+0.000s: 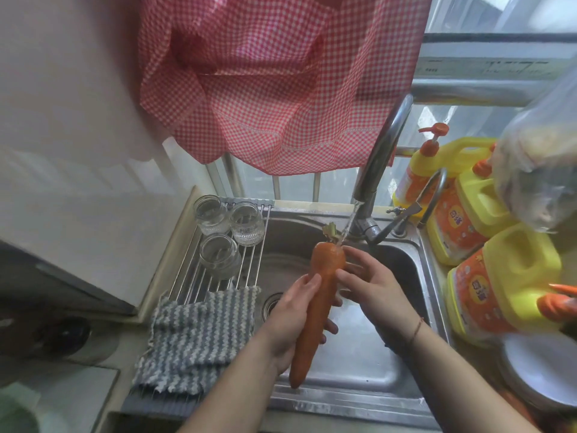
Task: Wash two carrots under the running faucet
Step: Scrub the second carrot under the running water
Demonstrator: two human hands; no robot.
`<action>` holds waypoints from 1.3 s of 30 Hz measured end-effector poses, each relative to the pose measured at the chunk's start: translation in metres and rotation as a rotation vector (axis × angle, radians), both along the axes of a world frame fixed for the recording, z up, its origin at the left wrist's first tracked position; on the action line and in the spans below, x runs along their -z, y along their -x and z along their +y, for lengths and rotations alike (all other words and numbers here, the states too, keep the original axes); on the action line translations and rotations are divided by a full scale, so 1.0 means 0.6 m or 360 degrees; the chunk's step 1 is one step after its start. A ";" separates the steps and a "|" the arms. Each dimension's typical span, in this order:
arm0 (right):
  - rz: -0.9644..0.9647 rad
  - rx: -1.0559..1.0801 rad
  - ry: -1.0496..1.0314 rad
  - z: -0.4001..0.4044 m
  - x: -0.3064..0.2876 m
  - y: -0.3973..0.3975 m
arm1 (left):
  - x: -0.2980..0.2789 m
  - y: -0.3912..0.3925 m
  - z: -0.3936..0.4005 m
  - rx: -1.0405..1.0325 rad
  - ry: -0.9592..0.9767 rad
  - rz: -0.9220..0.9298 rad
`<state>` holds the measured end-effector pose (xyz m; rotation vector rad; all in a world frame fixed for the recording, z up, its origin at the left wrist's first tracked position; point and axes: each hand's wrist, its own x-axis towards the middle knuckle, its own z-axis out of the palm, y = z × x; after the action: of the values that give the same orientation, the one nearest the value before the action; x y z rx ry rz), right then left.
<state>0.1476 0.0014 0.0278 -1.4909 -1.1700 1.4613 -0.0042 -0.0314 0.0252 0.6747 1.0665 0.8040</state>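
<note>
Water (349, 223) from the faucet (379, 157) strikes the carrot (321, 295) top over the sink (359, 370). Left hand (296, 314) curls around its middle; right hand (371, 285) presses relaxed fingers against its thick end. Yellow jugs (499, 289) carry orange labels, writing unreadable.

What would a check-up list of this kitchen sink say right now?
Surface: steel sink basin, wet.
Job's things: long orange carrot under the stream from the curved metal faucet; a second carrot at the right edge.
Clutter: three clear glass jars on a wire rack, striped grey cloth, yellow detergent jugs, white plate.
Grip: left hand holds the carrot; right hand touches it.
Cables: nothing seen.
Surroundings: red checked cloth, window.
</note>
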 end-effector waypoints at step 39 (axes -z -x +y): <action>0.0056 0.0461 -0.0130 0.002 0.040 0.001 | 0.121 -0.057 0.067 -0.0152 -0.1615 0.1770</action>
<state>0.1469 0.0025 0.0037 -1.5013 -0.9361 1.2246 0.0302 0.0086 -0.0473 2.1026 1.6496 1.0638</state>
